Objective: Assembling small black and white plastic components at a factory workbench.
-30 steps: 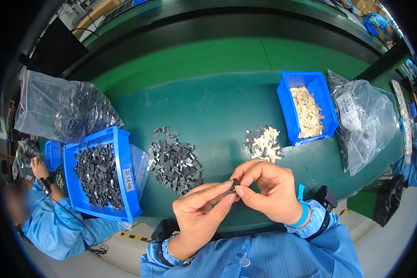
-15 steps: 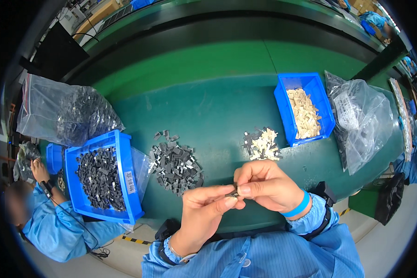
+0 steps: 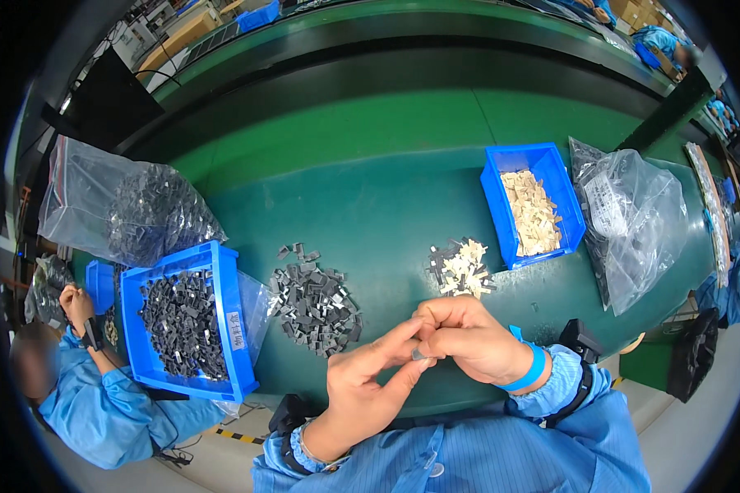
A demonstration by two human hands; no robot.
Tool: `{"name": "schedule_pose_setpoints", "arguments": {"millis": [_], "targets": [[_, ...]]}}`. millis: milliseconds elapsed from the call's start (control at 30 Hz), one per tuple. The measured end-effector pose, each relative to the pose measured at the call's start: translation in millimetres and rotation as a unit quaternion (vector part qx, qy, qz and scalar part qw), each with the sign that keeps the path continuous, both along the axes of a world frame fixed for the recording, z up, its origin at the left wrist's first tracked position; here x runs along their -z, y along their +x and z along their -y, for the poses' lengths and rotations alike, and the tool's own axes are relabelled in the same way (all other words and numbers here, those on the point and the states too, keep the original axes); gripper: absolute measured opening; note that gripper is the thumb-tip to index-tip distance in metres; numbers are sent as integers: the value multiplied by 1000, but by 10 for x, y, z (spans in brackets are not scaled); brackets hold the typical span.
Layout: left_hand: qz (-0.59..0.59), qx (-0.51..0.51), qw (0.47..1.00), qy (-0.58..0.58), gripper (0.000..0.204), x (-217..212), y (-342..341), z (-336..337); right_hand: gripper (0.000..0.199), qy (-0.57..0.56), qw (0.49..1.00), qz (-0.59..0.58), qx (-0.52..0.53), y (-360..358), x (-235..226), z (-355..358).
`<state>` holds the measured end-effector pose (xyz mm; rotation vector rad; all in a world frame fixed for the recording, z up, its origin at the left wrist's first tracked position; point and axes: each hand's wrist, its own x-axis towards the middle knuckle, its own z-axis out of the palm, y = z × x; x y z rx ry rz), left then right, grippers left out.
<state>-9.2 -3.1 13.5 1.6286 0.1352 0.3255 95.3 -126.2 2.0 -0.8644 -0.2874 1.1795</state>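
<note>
My left hand (image 3: 372, 384) and my right hand (image 3: 473, 343) meet over the near edge of the table. Between their fingertips they pinch a small dark grey piece (image 3: 419, 355), mostly covered by the fingers. Just beyond my right hand lies a small heap of cream and black pieces (image 3: 466, 268). A larger heap of dark grey pieces (image 3: 316, 302) is spread on the green table to the left of my hands.
At left stands a blue bin (image 3: 242, 349) of dark pieces, a clear bag (image 3: 131, 201) behind it. At right, a blue bin (image 3: 495, 197) holds cream pieces beside another clear bag (image 3: 645, 222). A co-worker (image 3: 111, 394) sits at far left.
My fingers have closed further around the small piece, and my left fingertips have shifted under it. The whole view has tilted slightly, so the table things sit a little lower.
</note>
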Motion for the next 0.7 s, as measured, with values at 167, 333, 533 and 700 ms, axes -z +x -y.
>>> {"name": "schedule_pose_setpoints", "arguments": {"millis": [167, 333, 533, 700], "targets": [[10, -12, 973, -232, 29, 85, 11, -50, 13, -16, 999, 15, 47, -34, -53, -2], [-29, 50, 890, -452, 24, 133, -4, -53, 10, 35, 993, 3, 110, -124, 73, 16], [-113, 76, 771, -623, 22, 165, -64, -20, 13, 43, 855, 471, 212, -79, 198, 24], [-97, 109, 738, -659, 20, 136, -187, -60, 27, 115, 738, 641, 176, 7, 187, -1]]}}
